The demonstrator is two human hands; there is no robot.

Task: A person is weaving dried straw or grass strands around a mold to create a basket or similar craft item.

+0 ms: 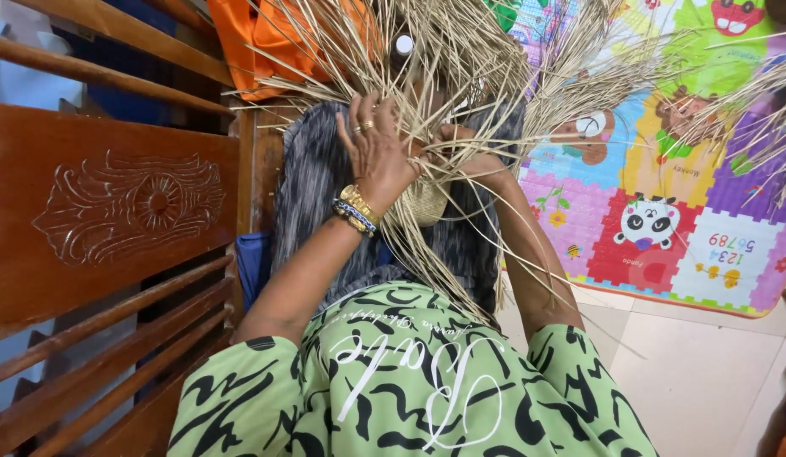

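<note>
My left hand [376,144], with rings and gold and beaded bracelets at the wrist, is raised with its fingers curled among long pale straw strands [460,59]. My right hand [465,156] is mostly hidden behind the strands and grips them near a small woven straw piece [422,203] that sits between both wrists. The loose strands fan out upward and to the right, and some trail down over my lap. My arms come out of a green top with black markings [410,381].
A carved dark wooden bench back and slats [113,203] stand at the left. Grey patterned cloth [317,186] covers my lap. A colourful foam play mat [664,195] lies on the pale tiled floor [697,372] at right. Orange cloth [266,34] lies above.
</note>
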